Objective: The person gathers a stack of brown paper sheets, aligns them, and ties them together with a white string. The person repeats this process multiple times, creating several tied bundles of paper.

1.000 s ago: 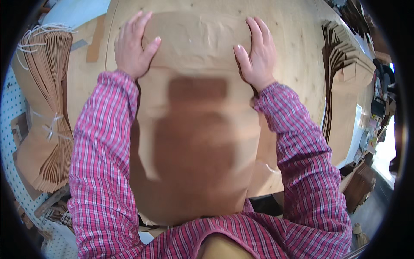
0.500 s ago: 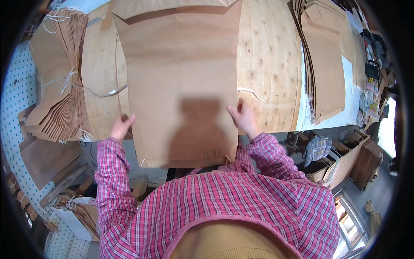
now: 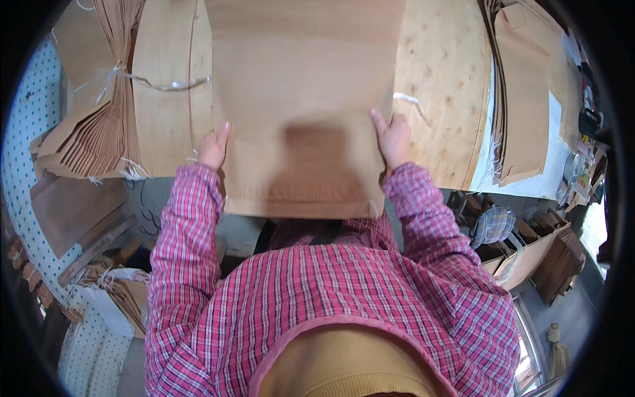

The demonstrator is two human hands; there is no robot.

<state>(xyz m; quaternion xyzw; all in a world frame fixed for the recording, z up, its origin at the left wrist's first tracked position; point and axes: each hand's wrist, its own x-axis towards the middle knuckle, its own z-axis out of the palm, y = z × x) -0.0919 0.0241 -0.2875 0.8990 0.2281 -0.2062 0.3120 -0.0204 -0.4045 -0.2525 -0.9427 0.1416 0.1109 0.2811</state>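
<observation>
Left hand [image 3: 213,151] and right hand [image 3: 395,142] held the two side edges of a large brown paper bag [image 3: 304,73], one at each side near its near end. Each was partly closed, with the thumb raised along the paper's edge and the fingers curled and partly hidden, so how firmly they pressed could not be told. The bag lay lengthwise over the middle of the wooden counter [image 3: 443,119], its near end jutting past the near edge toward the person and a dark shadow falling across it. On the left stood out a fanned bundle of brown paper bags [image 3: 99,135], pinched at its middle by white string [image 3: 109,78]. Another stack of brown bags [image 3: 526,99] rested on the right side, over a pale sheet [image 3: 554,132]. Below the counter's near edge, a flat brown sheet [image 3: 79,212] lay left and a checked cloth [image 3: 493,225] right.
</observation>
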